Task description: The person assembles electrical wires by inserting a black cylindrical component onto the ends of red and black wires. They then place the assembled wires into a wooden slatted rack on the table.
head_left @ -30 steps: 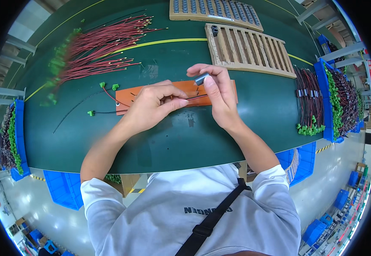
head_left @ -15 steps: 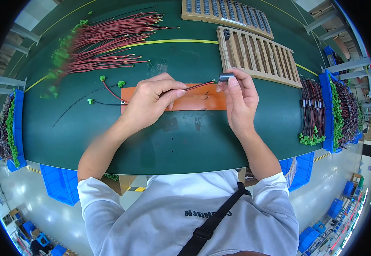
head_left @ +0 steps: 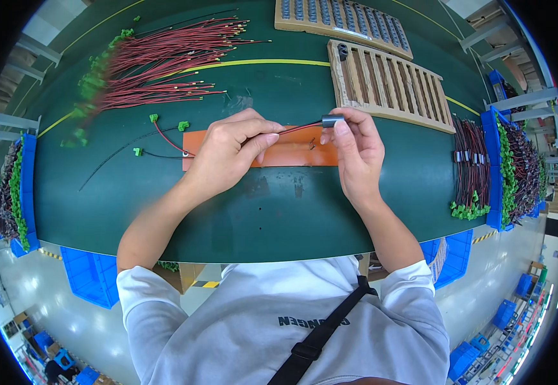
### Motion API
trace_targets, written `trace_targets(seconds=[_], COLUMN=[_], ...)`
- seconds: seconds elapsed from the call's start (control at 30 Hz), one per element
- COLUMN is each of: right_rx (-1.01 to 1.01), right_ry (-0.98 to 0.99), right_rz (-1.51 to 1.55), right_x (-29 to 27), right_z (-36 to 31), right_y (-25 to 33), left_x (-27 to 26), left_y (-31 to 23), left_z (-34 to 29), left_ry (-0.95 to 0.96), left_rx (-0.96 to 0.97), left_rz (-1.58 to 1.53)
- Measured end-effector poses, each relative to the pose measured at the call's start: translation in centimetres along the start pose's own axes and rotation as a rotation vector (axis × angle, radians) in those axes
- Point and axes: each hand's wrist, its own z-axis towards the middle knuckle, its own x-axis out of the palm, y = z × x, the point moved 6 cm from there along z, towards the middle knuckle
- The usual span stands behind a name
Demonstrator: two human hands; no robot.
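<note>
Newly, above the mat (head_left: 288,155), wires (head_left: 303,126) pinched by left hand (head_left: 229,144) are seemingly threaded into a cylinder (head_left: 331,120) pinched by right hand (head_left: 359,154).

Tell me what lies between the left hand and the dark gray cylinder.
In the head view, red and black wires span the gap from the left hand to the dark gray cylinder; an orange strip lies beneath them.

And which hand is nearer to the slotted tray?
Right. The right hand is just in front of the tray, near its left end; the left hand is farther left.
</note>
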Motion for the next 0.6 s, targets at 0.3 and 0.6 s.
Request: trace_targets(seconds=[0.3,0.6], right_rx=[0.265,0.117], right_ry=[0.180,0.184], right_rz=[0.215,0.362], right_x=[3.1,2.4], right_z=[-1.4,-1.1], right_y=[-0.4,-0.1], left_x=[1.4,-0.7], left_y=[0.5,-1.6], left_z=[-0.9,-0.3], left_ry=[-0.008,0.104], left_rx=[-0.062,0.115], left_rz=[-0.378,0.191])
